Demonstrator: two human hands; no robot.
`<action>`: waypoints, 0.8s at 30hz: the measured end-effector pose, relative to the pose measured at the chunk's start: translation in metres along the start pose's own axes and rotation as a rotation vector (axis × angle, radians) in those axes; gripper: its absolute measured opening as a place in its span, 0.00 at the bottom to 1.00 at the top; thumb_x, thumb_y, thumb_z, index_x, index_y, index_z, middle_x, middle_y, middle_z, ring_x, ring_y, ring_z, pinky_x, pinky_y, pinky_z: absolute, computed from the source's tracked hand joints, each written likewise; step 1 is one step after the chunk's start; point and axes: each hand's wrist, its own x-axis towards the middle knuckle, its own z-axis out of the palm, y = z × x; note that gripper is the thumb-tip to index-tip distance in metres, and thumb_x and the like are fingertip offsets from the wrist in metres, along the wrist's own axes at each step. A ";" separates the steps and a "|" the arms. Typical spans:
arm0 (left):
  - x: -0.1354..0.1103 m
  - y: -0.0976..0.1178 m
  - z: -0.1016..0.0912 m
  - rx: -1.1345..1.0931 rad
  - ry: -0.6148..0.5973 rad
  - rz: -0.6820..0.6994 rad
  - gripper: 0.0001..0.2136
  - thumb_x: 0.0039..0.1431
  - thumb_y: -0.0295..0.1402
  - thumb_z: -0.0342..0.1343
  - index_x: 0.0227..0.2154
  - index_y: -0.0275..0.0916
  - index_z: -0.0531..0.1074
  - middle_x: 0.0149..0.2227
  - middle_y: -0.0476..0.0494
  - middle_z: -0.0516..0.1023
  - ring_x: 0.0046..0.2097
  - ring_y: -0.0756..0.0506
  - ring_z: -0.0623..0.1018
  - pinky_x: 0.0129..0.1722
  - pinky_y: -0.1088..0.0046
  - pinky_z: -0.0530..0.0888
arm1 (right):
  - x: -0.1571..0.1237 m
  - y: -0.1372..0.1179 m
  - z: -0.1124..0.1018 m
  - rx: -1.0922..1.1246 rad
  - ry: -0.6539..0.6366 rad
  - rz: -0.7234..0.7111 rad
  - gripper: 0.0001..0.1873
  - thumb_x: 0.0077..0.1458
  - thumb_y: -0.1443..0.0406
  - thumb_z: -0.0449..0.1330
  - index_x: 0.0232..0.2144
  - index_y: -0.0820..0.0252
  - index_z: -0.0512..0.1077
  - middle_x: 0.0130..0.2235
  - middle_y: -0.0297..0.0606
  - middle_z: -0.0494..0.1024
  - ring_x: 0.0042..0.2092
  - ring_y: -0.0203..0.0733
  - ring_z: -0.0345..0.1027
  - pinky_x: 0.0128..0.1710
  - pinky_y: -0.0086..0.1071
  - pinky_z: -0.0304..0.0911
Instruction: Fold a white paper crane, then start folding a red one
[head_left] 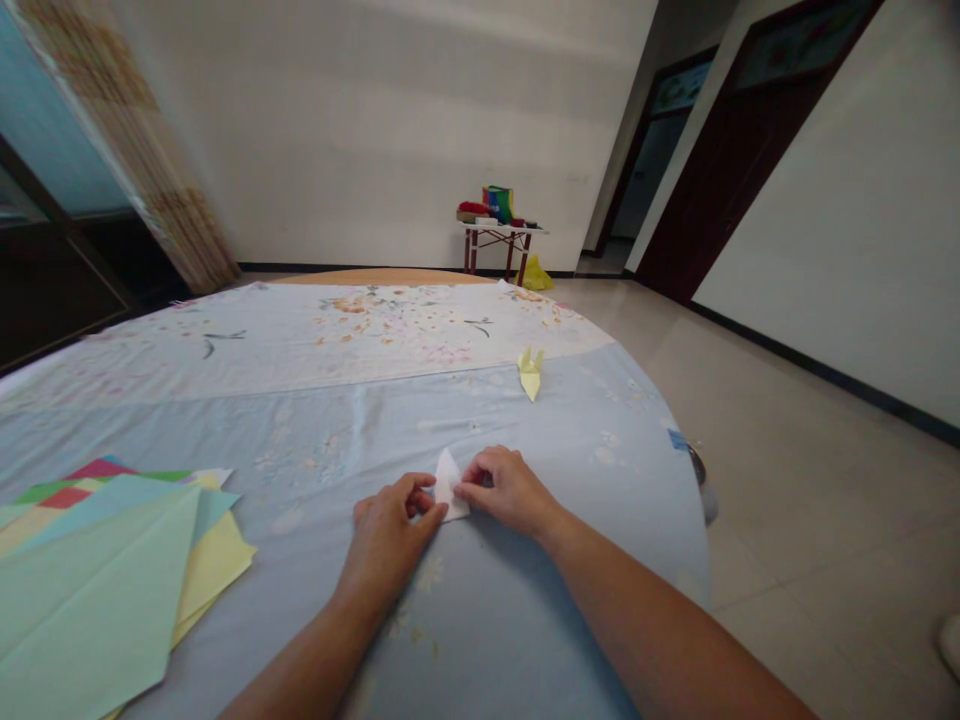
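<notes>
A small white folded paper piece (448,482) lies on the light blue flowered tablecloth (315,410) in front of me. My left hand (390,530) presses and pinches its left lower side with thumb and fingers. My right hand (506,490) pinches its right edge with curled fingers. A finished yellow folded paper figure (530,373) rests farther back on the cloth, to the right of centre, away from both hands.
A fanned stack of coloured paper sheets (105,560) lies at the near left. The table's rounded right edge (694,520) drops to a tiled floor. A small red-legged table with colourful items (499,225) stands by the far wall.
</notes>
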 end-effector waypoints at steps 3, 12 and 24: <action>0.001 0.002 -0.001 -0.044 0.003 -0.028 0.15 0.44 0.40 0.55 0.35 0.39 0.70 0.27 0.48 0.77 0.32 0.46 0.76 0.35 0.70 0.69 | 0.000 0.002 -0.001 0.107 -0.006 -0.003 0.06 0.47 0.64 0.62 0.23 0.61 0.70 0.26 0.31 0.70 0.32 0.34 0.60 0.34 0.27 0.52; -0.002 -0.001 -0.002 0.009 0.027 0.046 0.09 0.46 0.40 0.54 0.27 0.40 0.70 0.26 0.49 0.76 0.32 0.45 0.75 0.33 0.70 0.68 | -0.001 0.001 -0.005 0.161 -0.047 -0.011 0.05 0.48 0.65 0.60 0.26 0.61 0.70 0.27 0.31 0.70 0.30 0.32 0.60 0.32 0.25 0.55; -0.002 0.001 -0.001 -0.005 0.016 0.032 0.09 0.46 0.39 0.53 0.27 0.40 0.73 0.25 0.49 0.76 0.31 0.46 0.75 0.32 0.70 0.68 | 0.000 0.006 -0.015 0.119 -0.188 -0.032 0.05 0.43 0.67 0.63 0.24 0.63 0.70 0.24 0.29 0.67 0.28 0.30 0.60 0.29 0.23 0.54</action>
